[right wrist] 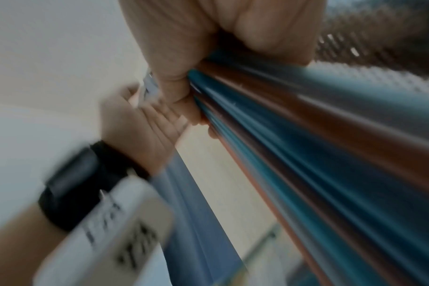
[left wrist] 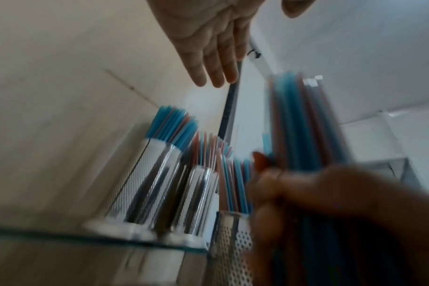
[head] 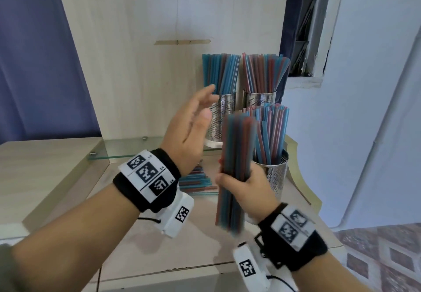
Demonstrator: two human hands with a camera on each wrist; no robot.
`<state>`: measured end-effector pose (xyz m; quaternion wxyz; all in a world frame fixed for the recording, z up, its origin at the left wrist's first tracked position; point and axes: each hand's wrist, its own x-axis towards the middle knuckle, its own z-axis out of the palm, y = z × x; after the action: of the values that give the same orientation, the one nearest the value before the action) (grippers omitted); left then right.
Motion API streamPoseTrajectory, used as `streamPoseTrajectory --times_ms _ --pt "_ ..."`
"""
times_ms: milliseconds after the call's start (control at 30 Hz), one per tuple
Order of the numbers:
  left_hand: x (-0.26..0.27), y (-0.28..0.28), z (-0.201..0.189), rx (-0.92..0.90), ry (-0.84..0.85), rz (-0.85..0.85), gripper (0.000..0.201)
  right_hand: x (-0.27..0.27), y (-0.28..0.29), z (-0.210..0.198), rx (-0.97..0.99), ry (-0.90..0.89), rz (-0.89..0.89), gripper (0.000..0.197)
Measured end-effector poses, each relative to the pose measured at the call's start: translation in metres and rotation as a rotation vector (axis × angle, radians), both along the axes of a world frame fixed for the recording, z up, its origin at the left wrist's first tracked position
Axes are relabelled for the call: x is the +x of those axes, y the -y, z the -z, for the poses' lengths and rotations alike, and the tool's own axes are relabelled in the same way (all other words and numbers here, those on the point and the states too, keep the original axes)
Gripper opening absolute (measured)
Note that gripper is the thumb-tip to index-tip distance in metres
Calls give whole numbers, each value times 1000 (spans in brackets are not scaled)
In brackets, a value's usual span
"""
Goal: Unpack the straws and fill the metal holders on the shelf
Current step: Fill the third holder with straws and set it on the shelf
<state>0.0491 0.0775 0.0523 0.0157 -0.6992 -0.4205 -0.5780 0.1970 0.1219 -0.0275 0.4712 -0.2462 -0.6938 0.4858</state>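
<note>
Wooden counter (head: 57, 166), glass shelf (head: 118, 149), right hand (head: 248, 189) gripping straws (head: 237, 155), left hand (head: 191, 132) spread.

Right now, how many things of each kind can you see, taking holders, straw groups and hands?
Perforated metal holders with straws: 3
Loose bundle of blue and red straws in the right hand: 1
Flat pack of straws lying below: 1
Hands: 2
Total: 7

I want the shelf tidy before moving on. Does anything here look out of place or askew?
Yes: a pile of straws lies flat on the lower shelf, beneath the glass shelf, not in any holder. The right hand grips another bunch of straws; the left hand is open. The three holders look upright.
</note>
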Motion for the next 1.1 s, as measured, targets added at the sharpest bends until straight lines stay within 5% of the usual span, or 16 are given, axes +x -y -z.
streamPoseTrajectory --times_ms 100,233,367,600,800,1100 --pt "2 -19 19 -228 87 -65 54 37 -1 -43 76 -147 28 22" --pt "9 -48 53 -542 -214 -90 97 69 -22 -101 134 -325 77 18" --pt "27 -70 69 -720 -131 21 137 76 -47 -128 135 -412 152 20" --pt "56 -80 85 -549 5 76 118 60 -80 -84 180 -141 317 22" --pt "61 -78 104 -522 -47 -84 125 41 -88 -42 161 73 338 34" --pt "62 -78 107 -507 -49 -108 127 44 -71 -49 215 -266 226 69"
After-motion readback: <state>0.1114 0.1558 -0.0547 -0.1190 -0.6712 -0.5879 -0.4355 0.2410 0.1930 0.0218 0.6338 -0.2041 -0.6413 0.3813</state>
